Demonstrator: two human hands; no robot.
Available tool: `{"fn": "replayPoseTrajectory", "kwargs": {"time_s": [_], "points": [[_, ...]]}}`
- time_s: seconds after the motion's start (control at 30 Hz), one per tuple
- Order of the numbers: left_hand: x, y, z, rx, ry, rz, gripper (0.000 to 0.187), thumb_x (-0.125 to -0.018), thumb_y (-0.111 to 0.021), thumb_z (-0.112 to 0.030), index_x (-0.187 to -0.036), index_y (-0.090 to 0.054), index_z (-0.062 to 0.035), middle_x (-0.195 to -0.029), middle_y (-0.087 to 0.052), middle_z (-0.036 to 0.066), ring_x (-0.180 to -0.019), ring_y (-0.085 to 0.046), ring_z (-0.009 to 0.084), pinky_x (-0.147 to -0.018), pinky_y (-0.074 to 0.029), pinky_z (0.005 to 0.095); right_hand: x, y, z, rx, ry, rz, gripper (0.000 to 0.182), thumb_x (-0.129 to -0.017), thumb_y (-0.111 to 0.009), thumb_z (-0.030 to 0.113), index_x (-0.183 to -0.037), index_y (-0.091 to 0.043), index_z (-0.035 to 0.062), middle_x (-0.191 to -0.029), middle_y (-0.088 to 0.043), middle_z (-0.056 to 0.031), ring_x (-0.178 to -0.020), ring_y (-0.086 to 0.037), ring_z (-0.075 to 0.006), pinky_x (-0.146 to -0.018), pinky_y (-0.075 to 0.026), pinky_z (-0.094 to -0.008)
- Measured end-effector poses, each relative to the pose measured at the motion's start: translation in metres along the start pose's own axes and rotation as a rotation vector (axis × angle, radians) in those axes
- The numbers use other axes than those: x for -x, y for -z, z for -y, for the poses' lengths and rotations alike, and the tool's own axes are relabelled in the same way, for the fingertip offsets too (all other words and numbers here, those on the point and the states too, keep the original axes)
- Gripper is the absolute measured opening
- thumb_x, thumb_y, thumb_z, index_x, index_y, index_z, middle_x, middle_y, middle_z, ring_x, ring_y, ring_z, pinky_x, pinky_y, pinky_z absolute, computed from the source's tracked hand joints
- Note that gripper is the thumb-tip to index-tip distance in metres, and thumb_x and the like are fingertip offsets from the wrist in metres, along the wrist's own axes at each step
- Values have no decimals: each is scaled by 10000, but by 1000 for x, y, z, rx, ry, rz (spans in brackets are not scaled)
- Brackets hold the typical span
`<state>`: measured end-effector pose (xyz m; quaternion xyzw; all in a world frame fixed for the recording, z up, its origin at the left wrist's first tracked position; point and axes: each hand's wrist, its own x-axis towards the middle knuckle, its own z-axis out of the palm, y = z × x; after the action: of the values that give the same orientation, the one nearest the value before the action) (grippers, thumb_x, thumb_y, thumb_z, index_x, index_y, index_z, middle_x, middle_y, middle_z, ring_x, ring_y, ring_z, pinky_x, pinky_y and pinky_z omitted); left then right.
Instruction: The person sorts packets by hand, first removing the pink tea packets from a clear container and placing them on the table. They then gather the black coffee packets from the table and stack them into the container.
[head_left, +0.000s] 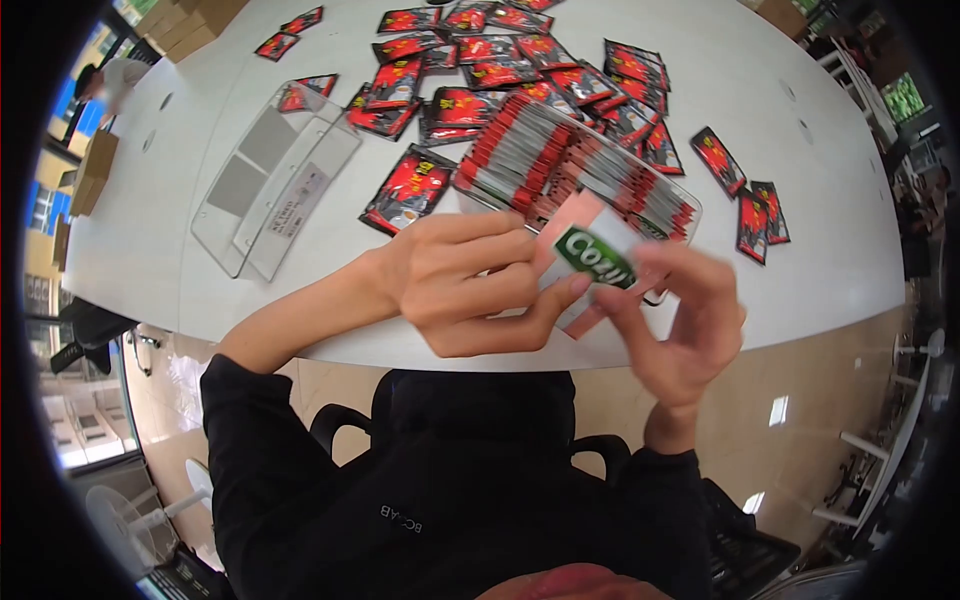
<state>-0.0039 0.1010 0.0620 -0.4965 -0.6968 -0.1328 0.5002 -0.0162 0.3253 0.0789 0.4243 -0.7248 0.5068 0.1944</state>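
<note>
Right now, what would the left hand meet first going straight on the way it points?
The pink packet at the fingertips of the left hand; beyond, probably the right hand, though depth is unclear.

"What stands far left?"
"Cardboard boxes (190, 28) — and a person (115, 85) in a light top beyond the left edge of the white table (810, 210)."
"And nearer?"
"A black chair (92, 328) at left, above shiny tiled floor (800, 385) — and a window (88, 425) looking onto buildings."
</note>
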Motion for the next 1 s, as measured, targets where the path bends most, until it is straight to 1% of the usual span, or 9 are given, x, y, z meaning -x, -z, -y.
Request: {"fn": "replayPoseTrajectory", "kwargs": {"time_s": [0.07,0.13,0.2,0.33,0.43,0.53,0.73,0.87,1.0], "points": [[7,2,-6,130,72,-12,152,-693,-764,-16,-803,-659,-24,-709,-468,31,-621,-515,159,-525,-432,270,18,0,-2,76,48,-143,416,-835,-765,18,-1199,-572,-35,-880,-675,-93,-708,-613,-134,-697,-498,-238],[24,2,-13,115,425,-102,286,-695,-800,38,-913,-618,3,-793,-512,59,-661,-517,170,-521,-438,285,33,8,-1,138,102,-266,412,-822,-767,-12,-1185,-574,-30,-878,-670,-96,-746,-621,-147,-708,-500,-241],[48,11,-14,90,610,-163,449,-711,-830,36,-1042,-531,0,-873,-528,83,-704,-489,169,-558,-423,305,45,30,-4,123,-229,-730,394,-833,-743,-37,-1184,-566,-27,-878,-663,-109,-821,-621,-168,-737,-504,-266],[75,15,-11,130,931,-102,458,-797,-799,-15,-1096,-452,-33,-819,-425,18,-717,-392,111,-658,-344,242,57,52,-13,336,-218,-664,366,-823,-746,-41,-1154,-590,-30,-895,-662,-119,-849,-599,-165,-752,-487,-279],[65,13,-8,506,1465,-287,278,-927,-671,-27,-1098,-453,-54,-771,-360,-45,-712,-349,54,-681,-321,211,47,41,-13,294,-135,-386,246,-776,-781,-30,-1002,-687,1,-827,-662,-83,-791,-551,-159,-738,-436,-269],[69,13,-6,567,1512,-270,284,-925,-678,-42,-1097,-452,-56,-757,-369,-44,-710,-354,53,-683,-323,210,29,33,-8,553,-224,-148,256,-731,-810,-16,-964,-720,39,-788,-666,-43,-775,-546,-174,-720,-427,-288],[71,22,-12,537,1391,-192,273,-933,-668,-59,-1090,-445,-65,-726,-397,-44,-699,-371,49,-683,-325,212,26,32,-11,533,-210,-78,273,-720,-814,-4,-973,-736,61,-852,-710,-37,-774,-551,-178,-672,-431,-277],[72,24,-9,599,1488,-205,259,-939,-664,-65,-1080,-447,-66,-713,-409,-50,-692,-377,44,-679,-323,210,9,13,0,357,-335,-159,297,-705,-820,-6,-984,-735,52,-902,-717,-36,-729,-550,-166,-617,-437,-266],[71,24,-8,645,1545,-241,236,-944,-659,-65,-1062,-455,-66,-686,-419,-61,-678,-379,28,-670,-323,203,4,8,-4,472,-255,-26,304,-713,-789,-50,-999,-735,40,-897,-717,-49,-697,-555,-127,-624,-441,-264]]}}
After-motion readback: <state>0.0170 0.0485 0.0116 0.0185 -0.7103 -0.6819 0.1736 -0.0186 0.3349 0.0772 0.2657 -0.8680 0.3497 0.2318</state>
